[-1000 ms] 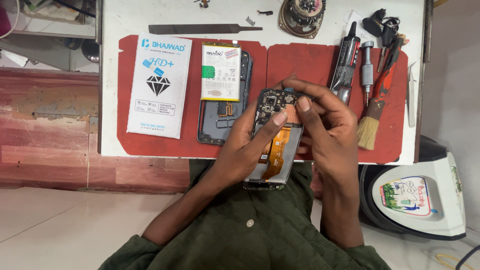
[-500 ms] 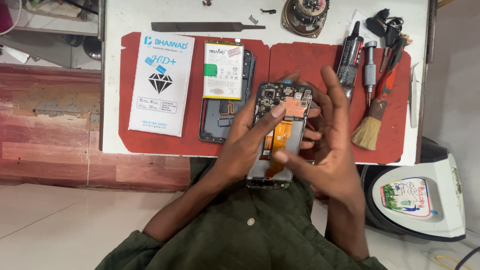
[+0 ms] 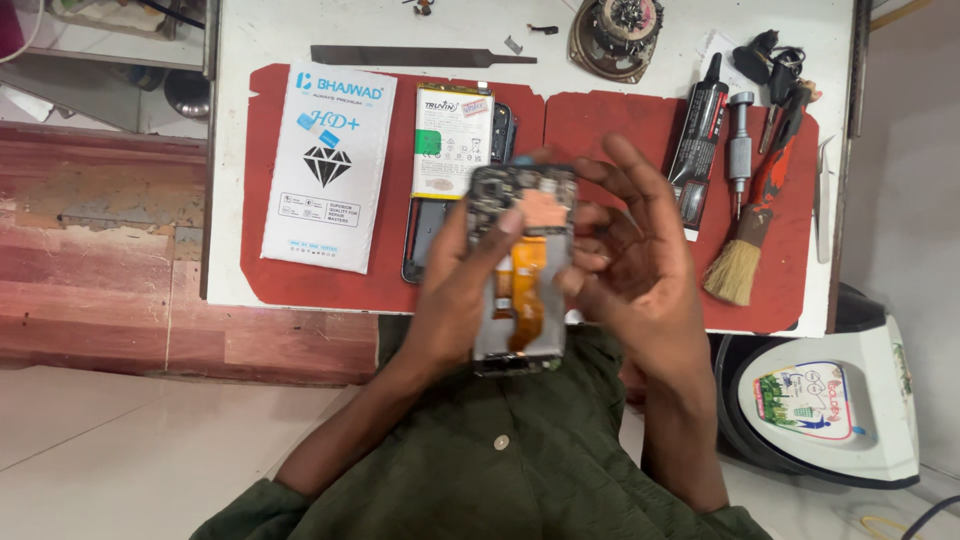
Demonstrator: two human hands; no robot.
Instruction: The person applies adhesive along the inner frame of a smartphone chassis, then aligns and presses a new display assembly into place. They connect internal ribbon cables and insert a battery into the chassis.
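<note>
Opened phone [image 3: 522,270], orange flex exposed: left hand [image 3: 455,300] grasping it, right hand [image 3: 630,265] unclenched at 3 o'clock; snagged ribbon could tear.

Red mat [image 3: 620,120], white table [image 3: 240,40], orange ribbon cable [image 3: 527,285], olive-green shirt [image 3: 520,460], white packet [image 3: 325,165]

L hand [image 3: 455,300] fingers clamped, R hand [image 3: 630,265] fingers spread loose
</note>
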